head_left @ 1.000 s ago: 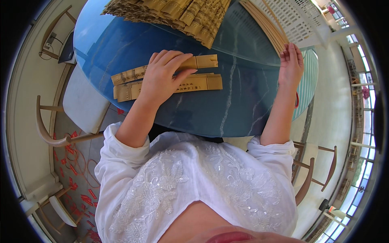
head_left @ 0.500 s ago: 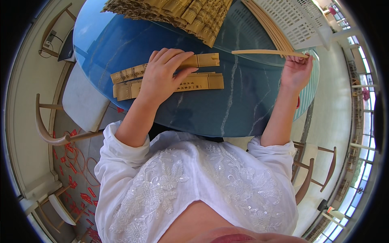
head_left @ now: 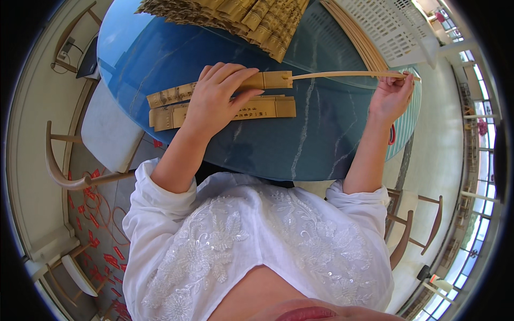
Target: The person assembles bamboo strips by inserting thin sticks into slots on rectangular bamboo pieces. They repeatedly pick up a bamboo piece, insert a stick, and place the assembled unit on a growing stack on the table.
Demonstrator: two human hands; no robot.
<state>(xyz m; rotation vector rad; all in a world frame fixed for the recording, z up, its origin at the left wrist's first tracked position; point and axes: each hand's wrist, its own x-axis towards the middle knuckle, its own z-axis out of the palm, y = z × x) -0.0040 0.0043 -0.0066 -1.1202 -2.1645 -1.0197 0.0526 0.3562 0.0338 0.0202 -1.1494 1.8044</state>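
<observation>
My left hand [head_left: 217, 99] is closed over a golden-brown paper sleeve [head_left: 276, 79] with dark print, thumb below and fingers above. The tip of a long pale wooden chopstick [head_left: 332, 75] meets the notched right end of that sleeve; whether it is inside cannot be made out. At the right, my right hand [head_left: 393, 93] pinches the chopstick near its other end, holding it roughly level. Just below the held sleeve lies a small stack of similar sleeves [head_left: 276, 107] on the blue marbled table [head_left: 257, 152], partly hidden by my left hand.
A large heap of golden sleeves [head_left: 235, 21] lies at the far side. Behind my right hand, a bundle of pale chopsticks [head_left: 356, 35] rests beside a white perforated basket [head_left: 393, 32]. Chairs [head_left: 110, 125] stand around the table, and red scraps [head_left: 112, 261] litter the floor at left.
The chopstick has shifted left and slightly down, so its tip now reaches the sleeve's end. My left hand stays nearly in place on the sleeve.
</observation>
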